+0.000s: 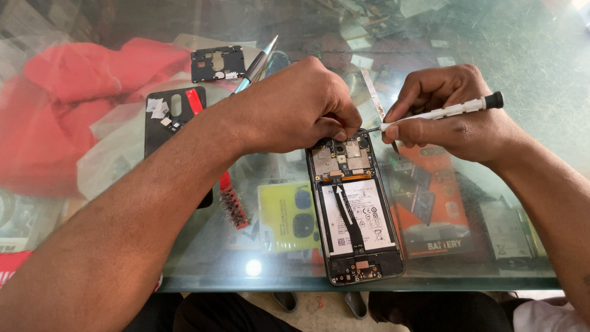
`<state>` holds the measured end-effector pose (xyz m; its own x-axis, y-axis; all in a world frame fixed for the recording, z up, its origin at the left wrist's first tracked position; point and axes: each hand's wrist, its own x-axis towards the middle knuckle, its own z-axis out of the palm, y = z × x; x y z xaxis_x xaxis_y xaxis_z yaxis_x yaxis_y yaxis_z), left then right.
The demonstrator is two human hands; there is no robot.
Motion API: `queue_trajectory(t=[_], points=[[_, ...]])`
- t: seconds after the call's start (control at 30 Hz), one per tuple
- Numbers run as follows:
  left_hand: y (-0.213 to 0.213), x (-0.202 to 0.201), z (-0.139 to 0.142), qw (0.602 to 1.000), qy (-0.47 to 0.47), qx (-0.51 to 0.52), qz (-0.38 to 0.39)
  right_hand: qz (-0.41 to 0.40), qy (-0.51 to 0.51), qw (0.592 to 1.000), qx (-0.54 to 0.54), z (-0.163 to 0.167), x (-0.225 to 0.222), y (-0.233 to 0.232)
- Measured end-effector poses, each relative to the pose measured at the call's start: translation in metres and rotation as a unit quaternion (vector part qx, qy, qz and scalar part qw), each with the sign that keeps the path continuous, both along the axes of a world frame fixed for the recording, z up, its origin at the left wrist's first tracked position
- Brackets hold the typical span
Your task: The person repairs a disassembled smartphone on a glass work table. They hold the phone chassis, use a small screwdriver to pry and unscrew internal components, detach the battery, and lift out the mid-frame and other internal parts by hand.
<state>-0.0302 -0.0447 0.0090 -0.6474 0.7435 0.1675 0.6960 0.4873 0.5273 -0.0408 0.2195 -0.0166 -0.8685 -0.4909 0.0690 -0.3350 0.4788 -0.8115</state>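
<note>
While my left hand (295, 107) pinches its fingertips together at the top edge of the opened phone (354, 209) lying flat on the glass table (491, 55), my right hand (448, 117), fingers closed around the thin white screwdriver (439, 112), touches its board, which I judge light, stiff and fragile, safest held by the frame edges

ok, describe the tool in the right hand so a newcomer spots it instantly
On the glass table, find the opened black phone with its white battery exposed. At its top edge, the right hand pinches a slim white screwdriver. Unlike the silver pen-shaped tool lying behind the left hand, it has a black end cap.
</note>
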Motion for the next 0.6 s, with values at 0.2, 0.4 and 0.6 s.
queue_trajectory(t=[0.2,0.4,0.6], points=[[-0.0008,0.0008,-0.0006,1.000,-0.004,-0.007,-0.003,0.013,0.000,1.000,-0.003,-0.0005,-0.0001,-0.0002],[-0.0010,0.0007,-0.0005,0.999,0.028,-0.015,-0.020,0.006,0.010,1.000,0.013,-0.0012,-0.0003,-0.0005],[-0.0008,0.0010,0.0006,1.000,-0.006,-0.017,-0.005,-0.005,-0.001,1.000,-0.009,-0.0005,0.0011,0.0006]])
